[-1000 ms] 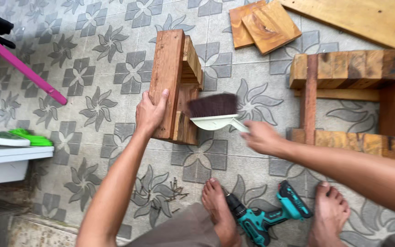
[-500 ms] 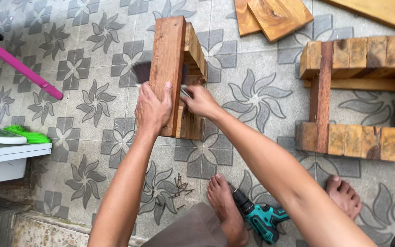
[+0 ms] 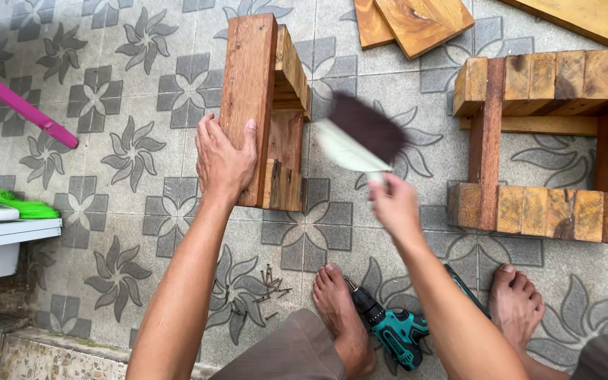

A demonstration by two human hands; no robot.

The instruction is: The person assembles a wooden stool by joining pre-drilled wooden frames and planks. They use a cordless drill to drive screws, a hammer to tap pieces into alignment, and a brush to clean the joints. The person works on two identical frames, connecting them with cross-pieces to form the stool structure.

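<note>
The left hand [image 3: 225,158] lies flat, fingers together, on the near end of a wooden frame [image 3: 265,105], which stands on edge on the patterned tile floor [image 3: 142,204] with its long axis running away from the person. The right hand [image 3: 394,207] is closed on the pale handle of a wide brush [image 3: 360,134], blurred, whose dark bristles point up and away, just right of the frame. A second wooden frame [image 3: 550,134] lies toward the floor's right edge. Loose screws [image 3: 265,285] and a teal cordless drill [image 3: 392,327] rest by the bare feet.
</note>
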